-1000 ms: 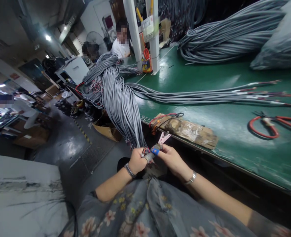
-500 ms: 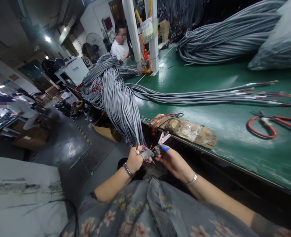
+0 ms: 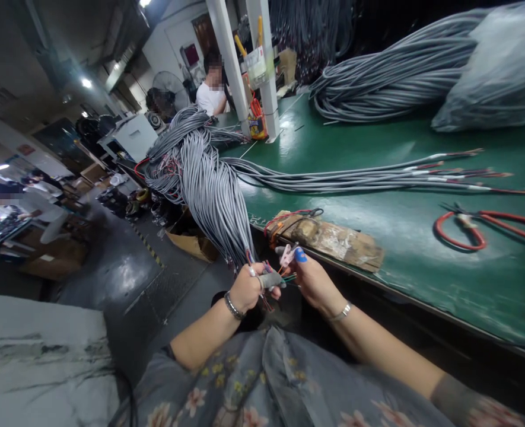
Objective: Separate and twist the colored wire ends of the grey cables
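A seated worker in a floral top handles wiring at the edge of a green bench (image 3: 378,201), hands meeting at about six o'clock in the head view. The left hand (image 3: 244,289) has its grip closed around a grey cable end (image 3: 271,279), from which thin coloured wires (image 3: 284,274) fan out toward three o'clock. The right hand (image 3: 314,283), just beside it at three o'clock, has its grip pinched together on a small pink tool (image 3: 288,255), whose tip sits at the fanned wires; blue tape (image 3: 301,256) covers one fingertip. The held end belongs to a thick hanging bundle of grey cables (image 3: 213,190) that drapes off the bench corner and rises toward eleven o'clock from the hands. A worn wooden block (image 3: 333,238) wrapped with red wire lies on the bench edge at one o'clock from the right hand, near but not touching it. Further stripped cables (image 3: 360,176) stretch flat across the bench toward three o'clock, and a red-handled cutter (image 3: 460,234) lies well apart at the right. A large cable coil (image 3: 400,77) and a grey plastic bag (image 3: 498,71) fill the two o'clock corner. A co-worker in a white shirt (image 3: 211,98) sits at twelve o'clock beyond two white posts (image 3: 226,59)
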Motion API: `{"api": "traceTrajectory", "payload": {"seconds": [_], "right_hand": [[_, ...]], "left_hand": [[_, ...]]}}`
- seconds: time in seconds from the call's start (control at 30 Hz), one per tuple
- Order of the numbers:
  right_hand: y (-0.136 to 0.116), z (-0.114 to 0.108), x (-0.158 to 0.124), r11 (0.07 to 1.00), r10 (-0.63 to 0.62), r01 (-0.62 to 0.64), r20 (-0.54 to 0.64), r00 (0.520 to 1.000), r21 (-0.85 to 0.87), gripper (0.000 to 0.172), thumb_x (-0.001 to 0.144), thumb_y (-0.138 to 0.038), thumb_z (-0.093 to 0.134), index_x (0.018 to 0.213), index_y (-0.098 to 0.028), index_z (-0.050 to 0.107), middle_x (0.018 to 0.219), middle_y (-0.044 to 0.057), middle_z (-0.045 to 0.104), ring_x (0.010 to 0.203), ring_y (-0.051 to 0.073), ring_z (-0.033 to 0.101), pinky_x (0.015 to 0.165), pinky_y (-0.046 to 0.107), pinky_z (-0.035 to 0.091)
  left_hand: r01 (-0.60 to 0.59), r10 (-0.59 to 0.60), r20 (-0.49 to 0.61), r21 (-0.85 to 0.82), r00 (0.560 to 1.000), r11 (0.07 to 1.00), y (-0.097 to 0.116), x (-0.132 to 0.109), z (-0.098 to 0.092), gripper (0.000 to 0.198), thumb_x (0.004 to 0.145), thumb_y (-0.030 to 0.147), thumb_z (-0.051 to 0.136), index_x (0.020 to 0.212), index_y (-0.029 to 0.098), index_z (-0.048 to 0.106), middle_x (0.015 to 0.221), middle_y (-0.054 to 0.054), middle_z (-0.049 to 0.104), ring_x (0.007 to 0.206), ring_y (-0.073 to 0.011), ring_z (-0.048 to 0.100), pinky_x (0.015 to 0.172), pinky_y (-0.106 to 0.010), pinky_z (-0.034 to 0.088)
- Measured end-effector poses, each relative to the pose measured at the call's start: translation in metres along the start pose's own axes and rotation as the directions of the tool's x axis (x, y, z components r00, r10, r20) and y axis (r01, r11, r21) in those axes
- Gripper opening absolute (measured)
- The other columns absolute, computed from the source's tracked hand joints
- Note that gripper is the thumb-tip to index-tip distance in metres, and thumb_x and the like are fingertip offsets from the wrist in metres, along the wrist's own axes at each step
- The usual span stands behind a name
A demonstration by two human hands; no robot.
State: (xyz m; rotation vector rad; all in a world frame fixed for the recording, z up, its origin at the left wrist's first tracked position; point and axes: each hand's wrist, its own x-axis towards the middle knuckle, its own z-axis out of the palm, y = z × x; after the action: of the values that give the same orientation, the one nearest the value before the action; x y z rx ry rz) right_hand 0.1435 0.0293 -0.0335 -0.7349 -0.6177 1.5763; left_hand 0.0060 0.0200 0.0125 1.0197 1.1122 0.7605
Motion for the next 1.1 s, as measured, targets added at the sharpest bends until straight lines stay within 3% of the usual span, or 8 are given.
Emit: {"api": "traceTrajectory", "payload": {"seconds": [0.17, 0.5, 0.67, 0.83, 0.93, 1.1], "right_hand": [[0.005, -0.003, 0.003, 0.983, 0.074, -0.076, 0.014, 0.997, 0.165, 0.045, 0.056, -0.063, 0.081, 0.071, -0.021, 0.072, 0.065, -0.001, 0.064, 0.059, 0.013, 0.052, 0.057, 0.027, 0.045], [0.005, -0.003, 0.001, 0.956, 0.134, -0.129, -0.004, 0.991, 0.264, 0.044, 0.053, -0.061, 0.083, 0.075, -0.024, 0.075, 0.074, -0.001, 0.071, 0.064, 0.013, 0.058, 0.06, 0.026, 0.05], [0.001, -0.002, -0.002, 0.953, 0.17, -0.179, 0.056, 0.984, 0.245, 0.047, 0.054, -0.062, 0.083, 0.079, -0.024, 0.076, 0.073, 0.001, 0.072, 0.062, 0.014, 0.059, 0.06, 0.027, 0.052], [0.0, 0.002, -0.003, 0.966, 0.127, -0.118, -0.026, 0.992, 0.228, 0.038, 0.056, -0.054, 0.086, 0.076, -0.024, 0.074, 0.073, 0.0, 0.072, 0.062, 0.013, 0.06, 0.06, 0.026, 0.052], [-0.002, 0.003, -0.003, 0.971, 0.147, -0.132, -0.063, 0.987, 0.197, 0.045, 0.051, -0.059, 0.085, 0.075, -0.022, 0.073, 0.069, -0.001, 0.07, 0.06, 0.013, 0.059, 0.056, 0.026, 0.051], [-0.007, 0.0, -0.003, 0.979, 0.178, -0.166, -0.1, 0.979, 0.121, 0.041, 0.051, -0.055, 0.088, 0.062, -0.021, 0.067, 0.057, -0.004, 0.063, 0.051, 0.01, 0.054, 0.049, 0.022, 0.048]], "left_hand": [[0.035, -0.036, -0.028, -0.058, 0.999, 0.998, 0.0, 0.003, 0.004, 0.045, 0.041, 0.047, 0.084, 0.056, 0.013, 0.06, 0.043, -0.001, 0.057, 0.035, -0.0078, 0.046, 0.041, -0.022, 0.039], [-0.001, 0.001, -0.026, -0.004, 1.0, 1.0, -0.012, 0.003, -0.003, 0.043, 0.048, 0.048, 0.083, 0.059, 0.012, 0.062, 0.046, -0.002, 0.059, 0.038, -0.0096, 0.05, 0.043, -0.022, 0.041], [-0.111, 0.111, -0.037, 0.019, 0.993, 0.994, -0.019, -0.006, -0.007, 0.044, 0.057, 0.054, 0.079, 0.064, 0.013, 0.065, 0.05, -0.003, 0.062, 0.043, -0.0111, 0.055, 0.047, -0.023, 0.044], [-0.167, 0.163, -0.128, -0.015, 0.978, 0.986, -0.017, -0.01, 0.002, 0.044, 0.057, 0.055, 0.08, 0.063, 0.014, 0.064, 0.048, -0.001, 0.061, 0.043, -0.0108, 0.053, 0.048, -0.023, 0.046], [-0.175, 0.169, -0.162, -0.023, 0.972, 0.984, -0.019, -0.007, 0.008, 0.042, 0.057, 0.053, 0.08, 0.062, 0.015, 0.063, 0.048, -0.001, 0.06, 0.044, -0.0114, 0.054, 0.049, -0.024, 0.047], [-0.179, 0.169, -0.203, -0.03, 0.965, 0.983, -0.02, -0.003, 0.013, 0.041, 0.057, 0.051, 0.079, 0.063, 0.014, 0.063, 0.05, -0.001, 0.06, 0.045, -0.0111, 0.055, 0.049, -0.024, 0.048]]}}
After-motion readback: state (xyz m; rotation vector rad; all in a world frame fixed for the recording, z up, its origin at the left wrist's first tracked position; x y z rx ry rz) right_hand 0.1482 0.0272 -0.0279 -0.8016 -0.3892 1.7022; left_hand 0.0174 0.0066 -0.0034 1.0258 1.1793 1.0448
